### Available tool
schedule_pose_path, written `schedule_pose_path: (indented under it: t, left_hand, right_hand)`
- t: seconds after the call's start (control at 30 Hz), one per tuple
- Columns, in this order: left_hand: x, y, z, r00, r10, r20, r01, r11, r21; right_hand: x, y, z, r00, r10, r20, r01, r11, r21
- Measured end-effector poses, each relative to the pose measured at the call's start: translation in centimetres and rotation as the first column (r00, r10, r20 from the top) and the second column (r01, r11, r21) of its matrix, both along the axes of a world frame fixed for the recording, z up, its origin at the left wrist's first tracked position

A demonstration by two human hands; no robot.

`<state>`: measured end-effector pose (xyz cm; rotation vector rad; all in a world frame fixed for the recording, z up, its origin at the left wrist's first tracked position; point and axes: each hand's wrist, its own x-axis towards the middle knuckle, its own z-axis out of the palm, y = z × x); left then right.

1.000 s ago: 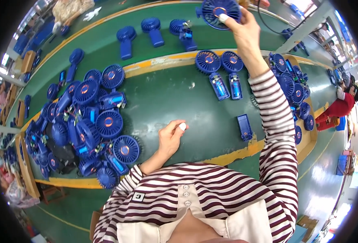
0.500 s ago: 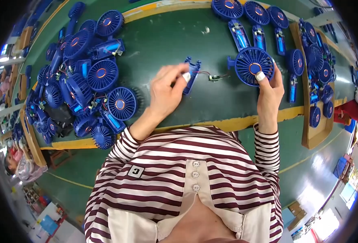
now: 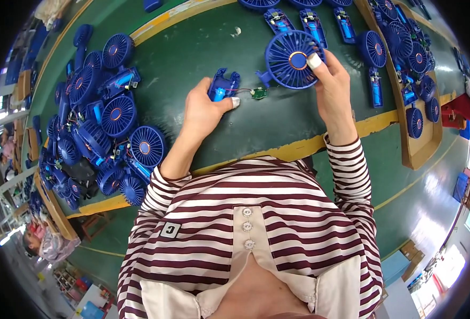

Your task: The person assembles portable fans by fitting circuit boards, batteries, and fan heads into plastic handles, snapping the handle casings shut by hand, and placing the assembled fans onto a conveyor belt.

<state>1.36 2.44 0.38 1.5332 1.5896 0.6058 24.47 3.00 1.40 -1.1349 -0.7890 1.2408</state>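
Observation:
My left hand (image 3: pixel 205 110) grips a blue handle shell (image 3: pixel 225 85) with a bright blue battery cell (image 3: pixel 220 94) inside it. Thin wires run from the shell to a small green circuit board (image 3: pixel 259 93), which hangs between my two hands. In my right hand (image 3: pixel 331 87) is a round blue fan head (image 3: pixel 293 59) with a copper-coloured ring at its centre; the thumb lies over its grille and the fingers are behind its rim. The fan head's short neck points toward the handle shell, and the two are apart.
A heap of blue fans (image 3: pixel 86 127) covers the table's left side. Several opened fans with battery handles (image 3: pixel 312 26) lie in a row at the far right. Beyond them stands a cardboard tray (image 3: pixel 423 146) of more fans. The green table (image 3: pixel 192 48) has a yellow near edge.
My left hand has closed round the handle shell and lifted it, turning it so the battery shows. My right hand has moved the fan head left and farther away, nearer the shell.

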Motion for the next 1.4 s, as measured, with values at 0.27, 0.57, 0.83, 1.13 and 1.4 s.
schedule_pose_path:
  t: [0.27, 0.57, 0.83, 1.13, 1.4]
  left_hand:
    - [-0.3, -0.4, 0.1, 0.692, 0.332, 0.641, 0.107, 0.831, -0.546]
    - [-0.3, -0.9, 0.6, 0.632, 0.224, 0.742, 0.229, 0.861, -0.455]
    - [0.0, -1.5, -0.1, 0.823, -0.022, 0.567, 0.145, 0.974, -0.172]
    - [-0.2, -1.6, 0.7, 0.747, 0.067, 0.661, 0.111, 0.968, -0.224]
    - [-1.9, -0.5, 2.1, 0.486, 0.353, 0.8, 0.087, 0.891, -0.446]
  right_hand:
    - [-1.9, 1.8, 0.2, 0.988, 0.157, -0.002, -0.157, 0.987, 0.013]
    - [-4.4, 3.0, 0.1, 0.944, 0.316, 0.099, -0.311, 0.948, -0.061]
    - [-4.4, 4.0, -0.5, 0.884, 0.463, 0.065, -0.457, 0.885, -0.089]
    - [-5.2, 4.1, -0.9, 0.89, 0.456, -0.011, -0.454, 0.885, -0.097]
    - [-5.0, 1.3, -3.4, 0.574, -0.028, 0.818, -0.387, 0.872, 0.301]
